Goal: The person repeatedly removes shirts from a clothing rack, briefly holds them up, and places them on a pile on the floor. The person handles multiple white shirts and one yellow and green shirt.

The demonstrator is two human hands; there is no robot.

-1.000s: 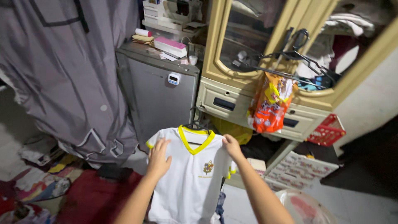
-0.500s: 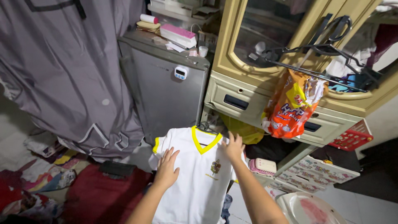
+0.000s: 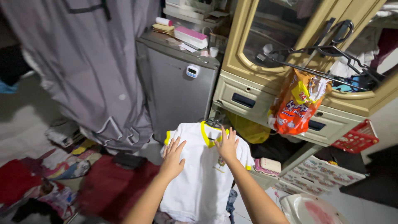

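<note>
White shirt (image 3: 199,174) on a hanger (image 3: 214,122) — left hand (image 3: 173,157) and right hand (image 3: 226,145) lie flat, each grip spread.

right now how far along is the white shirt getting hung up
Done: the white shirt already sits on its hanger. In hand: left hand and right hand lie flat on its front, fingers spread. Left: it is not among the empty hangers on the cabinet.

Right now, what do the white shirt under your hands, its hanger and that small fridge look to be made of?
The white shirt looks like soft knit cloth with yellow trim: it drapes and creases under the left hand and right hand. Its hanger is thin and dark, likely metal wire or plastic; hard to tell. The small fridge seems painted or brushed metal, matte grey with a dull sheen.
</note>
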